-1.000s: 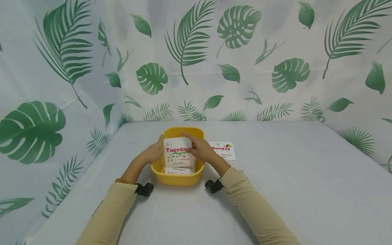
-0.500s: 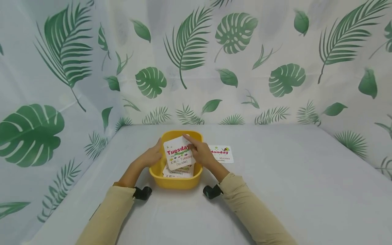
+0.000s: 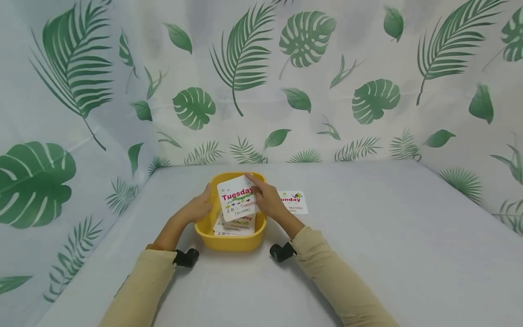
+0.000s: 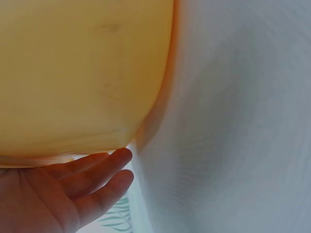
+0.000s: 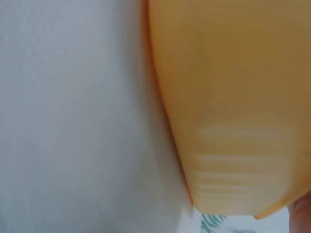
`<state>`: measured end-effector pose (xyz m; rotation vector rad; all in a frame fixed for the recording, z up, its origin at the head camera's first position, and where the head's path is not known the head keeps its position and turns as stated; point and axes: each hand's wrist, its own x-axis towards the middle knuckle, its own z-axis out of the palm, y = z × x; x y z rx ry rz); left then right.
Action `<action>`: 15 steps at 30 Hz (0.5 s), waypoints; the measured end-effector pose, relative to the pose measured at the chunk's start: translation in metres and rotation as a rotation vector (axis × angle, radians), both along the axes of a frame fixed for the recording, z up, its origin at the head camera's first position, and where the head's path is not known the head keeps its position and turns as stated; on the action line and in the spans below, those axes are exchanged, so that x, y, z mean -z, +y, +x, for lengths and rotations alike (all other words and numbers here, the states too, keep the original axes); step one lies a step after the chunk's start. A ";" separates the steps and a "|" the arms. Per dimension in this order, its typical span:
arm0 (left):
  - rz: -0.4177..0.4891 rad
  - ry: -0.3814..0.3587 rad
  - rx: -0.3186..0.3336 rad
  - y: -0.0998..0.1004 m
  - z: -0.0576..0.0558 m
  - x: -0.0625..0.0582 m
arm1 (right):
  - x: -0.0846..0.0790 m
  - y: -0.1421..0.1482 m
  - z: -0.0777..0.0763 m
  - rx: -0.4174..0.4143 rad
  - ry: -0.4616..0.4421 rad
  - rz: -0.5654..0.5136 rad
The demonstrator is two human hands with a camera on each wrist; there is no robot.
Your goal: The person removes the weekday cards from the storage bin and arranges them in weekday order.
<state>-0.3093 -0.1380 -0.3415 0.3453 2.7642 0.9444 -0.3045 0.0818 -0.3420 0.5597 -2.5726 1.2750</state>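
Observation:
A yellow plastic basin (image 3: 234, 244) stands on the table. My left hand (image 3: 199, 205) holds its left rim; in the left wrist view the fingers (image 4: 104, 177) lie against the outer wall, and the thumb is hidden. Over the basin my right hand (image 3: 267, 198) pinches a white "Tuesday" flashcard (image 3: 234, 200), tilted, with the index finger along its upper right corner. Beneath it inside the basin lie more flashcards (image 3: 241, 227), the top one reading "Wednesday". The right wrist view shows mostly the basin's outer wall (image 5: 233, 97), with a bit of finger (image 5: 301, 216) at the edge.
A "Monday" flashcard (image 3: 296, 205) lies flat on the table just right of the basin, partly behind my right hand. White cloth covers the table (image 3: 367, 245). Leaf-print curtain (image 3: 245, 127) closes off the back and both sides.
The "Tuesday" card has turned anticlockwise and lifted clear of the stack, showing more of the "Wednesday" card below. My left hand stays at the basin's left rim. The head view has shifted slightly.

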 end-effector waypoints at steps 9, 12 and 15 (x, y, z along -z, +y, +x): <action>0.044 -0.005 0.017 -0.003 0.003 -0.001 | -0.004 0.039 -0.004 0.145 -0.093 -0.152; 0.050 -0.017 0.004 -0.004 0.003 -0.001 | -0.001 0.064 -0.006 0.225 -0.141 -0.195; 0.057 -0.031 -0.026 -0.002 0.001 0.001 | 0.004 0.092 -0.007 0.303 -0.190 -0.219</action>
